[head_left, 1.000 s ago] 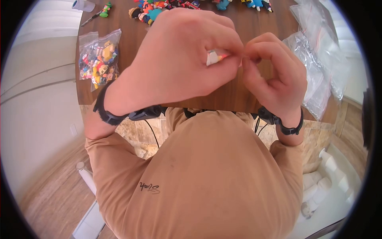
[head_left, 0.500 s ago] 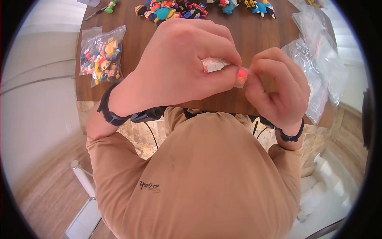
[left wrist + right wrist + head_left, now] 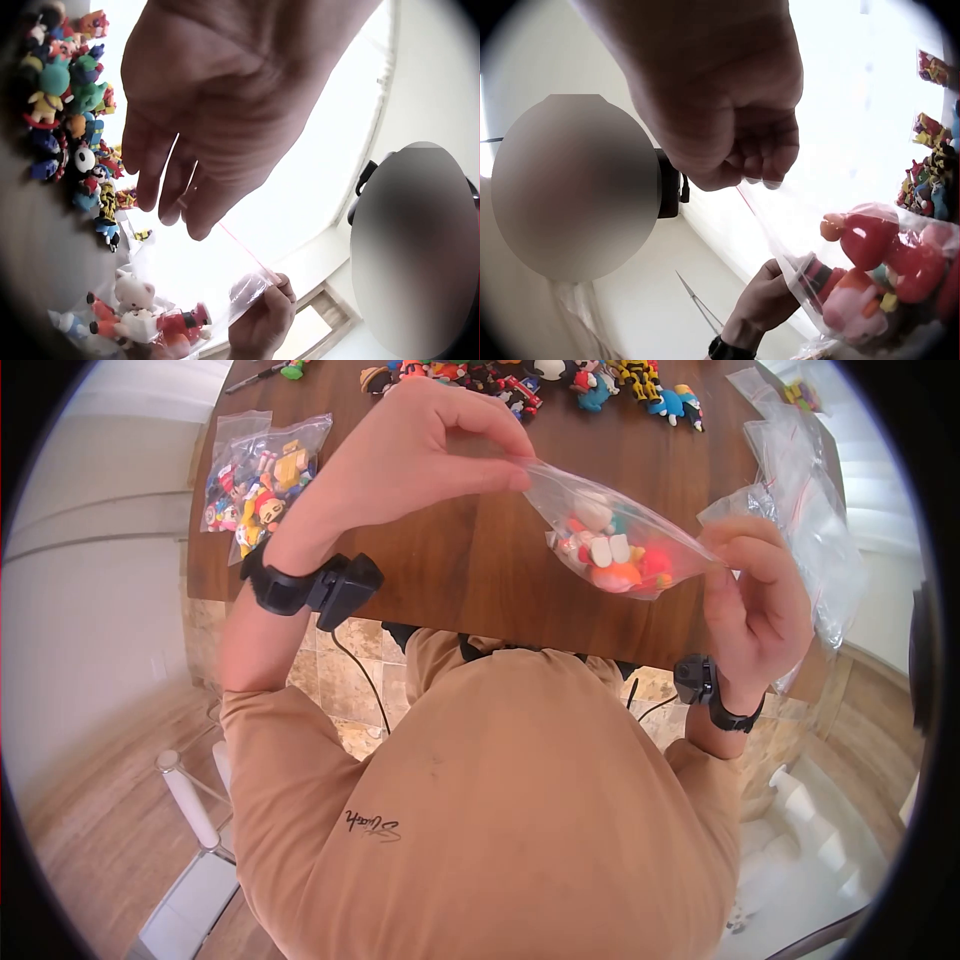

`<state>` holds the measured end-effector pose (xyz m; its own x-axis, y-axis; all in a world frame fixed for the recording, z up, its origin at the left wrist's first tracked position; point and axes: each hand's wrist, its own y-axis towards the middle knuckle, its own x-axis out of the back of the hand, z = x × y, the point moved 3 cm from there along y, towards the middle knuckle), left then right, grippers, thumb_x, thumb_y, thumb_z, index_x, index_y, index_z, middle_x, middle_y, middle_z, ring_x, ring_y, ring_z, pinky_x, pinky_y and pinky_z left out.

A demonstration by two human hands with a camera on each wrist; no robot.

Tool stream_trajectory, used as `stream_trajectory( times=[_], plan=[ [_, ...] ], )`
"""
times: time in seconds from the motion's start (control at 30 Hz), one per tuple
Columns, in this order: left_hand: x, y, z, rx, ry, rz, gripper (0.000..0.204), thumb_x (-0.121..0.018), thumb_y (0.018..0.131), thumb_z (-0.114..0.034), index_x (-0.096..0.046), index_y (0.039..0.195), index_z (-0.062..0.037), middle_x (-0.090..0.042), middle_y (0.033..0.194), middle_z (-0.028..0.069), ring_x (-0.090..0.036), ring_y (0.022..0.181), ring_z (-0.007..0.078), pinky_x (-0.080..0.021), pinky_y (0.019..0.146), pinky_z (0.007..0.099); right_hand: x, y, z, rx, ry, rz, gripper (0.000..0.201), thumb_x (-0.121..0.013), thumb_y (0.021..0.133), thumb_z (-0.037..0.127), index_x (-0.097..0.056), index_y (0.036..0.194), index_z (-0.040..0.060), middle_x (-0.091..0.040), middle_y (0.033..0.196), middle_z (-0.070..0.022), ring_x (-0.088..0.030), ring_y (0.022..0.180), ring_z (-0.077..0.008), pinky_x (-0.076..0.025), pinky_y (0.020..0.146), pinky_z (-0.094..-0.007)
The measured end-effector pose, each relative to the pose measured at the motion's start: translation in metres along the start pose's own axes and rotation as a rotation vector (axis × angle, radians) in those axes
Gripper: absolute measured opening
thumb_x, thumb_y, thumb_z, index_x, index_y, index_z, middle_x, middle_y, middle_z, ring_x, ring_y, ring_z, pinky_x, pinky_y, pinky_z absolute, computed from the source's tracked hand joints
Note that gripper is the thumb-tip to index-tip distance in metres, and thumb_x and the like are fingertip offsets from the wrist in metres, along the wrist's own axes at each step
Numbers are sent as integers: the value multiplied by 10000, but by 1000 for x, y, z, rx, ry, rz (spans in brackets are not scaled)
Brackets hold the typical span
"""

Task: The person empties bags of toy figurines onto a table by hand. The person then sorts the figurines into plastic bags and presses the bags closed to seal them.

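Note:
A clear zip bag (image 3: 640, 535) with several small toy figures in it hangs stretched between the two hands above the table. The left hand (image 3: 430, 455) pinches one top corner between thumb and fingertips. At the opposite corner, the right hand (image 3: 760, 595) pinches the bag's edge, its other fingers curled. In the left wrist view a white cat-like figure (image 3: 135, 291) and red figures show through the plastic of the bag. Pink and red figures (image 3: 866, 240) fill the bag in the right wrist view, below the right hand (image 3: 727, 112).
Two filled bags of figures (image 3: 262, 485) lie at the table's left side. Many loose figures (image 3: 590, 390) are spread along the far part of the wooden table (image 3: 430, 575). Flat clear bags (image 3: 800, 500) lie at the right edge. A pen (image 3: 255, 378) is at the far left.
The hands, close together before, have moved apart, with the bag now spread between them. The filled bag, mostly hidden behind the left hand earlier, has come into full view.

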<state>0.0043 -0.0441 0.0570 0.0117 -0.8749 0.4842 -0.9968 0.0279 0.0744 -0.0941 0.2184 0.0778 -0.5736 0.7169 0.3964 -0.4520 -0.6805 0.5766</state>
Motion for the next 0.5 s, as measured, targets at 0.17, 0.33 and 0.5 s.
stream_trajectory(
  times=[0.17,0.33,0.5],
  plan=[
    [-15,1,17,59,-249,-46,105,-719,851,5,-729,949,41,-727,1001,94,-683,904,161,-552,828,269,9,-10,-4,-88,60,-27,133,-636,834,-60,-607,964,-49,-649,934,-153,-594,823,-209,-473,740,-298],
    [-31,-1,36,1,-537,-145,148,-690,879,9,-735,1018,33,-735,1034,138,-693,947,188,-552,853,297,13,-13,-9,-107,70,-43,119,-615,854,-65,-598,970,-48,-643,945,-150,-599,853,-218,-470,775,-305],
    [-46,-1,35,-17,-651,-214,136,-670,901,4,-725,1016,51,-733,1032,148,-687,966,192,-542,864,306,24,-18,-19,-165,77,-85,94,-609,878,-51,-600,971,-43,-635,969,-141,-594,906,-215,-463,813,-305]
  ],
)
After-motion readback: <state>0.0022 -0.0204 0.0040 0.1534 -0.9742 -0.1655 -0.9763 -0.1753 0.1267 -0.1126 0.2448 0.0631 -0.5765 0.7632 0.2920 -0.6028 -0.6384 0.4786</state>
